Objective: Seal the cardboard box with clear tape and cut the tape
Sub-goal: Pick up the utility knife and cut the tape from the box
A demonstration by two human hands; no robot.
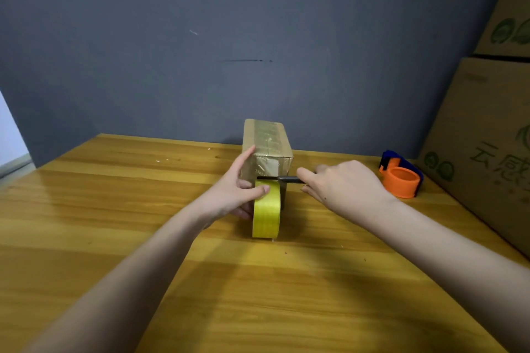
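Note:
A small cardboard box (268, 146) wrapped in shiny clear tape stands in the middle of the wooden table (114, 209). A yellow-looking tape roll (266, 213) stands on edge just in front of it. My left hand (238, 192) grips the roll, thumb on its top, with the index finger stretched up against the box's left side. My right hand (341, 186) holds a thin dark blade tool (279, 178), which lies level across the top of the roll at the box's front face.
An orange and blue tape dispenser (401, 178) sits on the table to the right. Large printed cardboard cartons (481, 152) are stacked along the right edge. A grey wall (229, 51) rises right behind the box.

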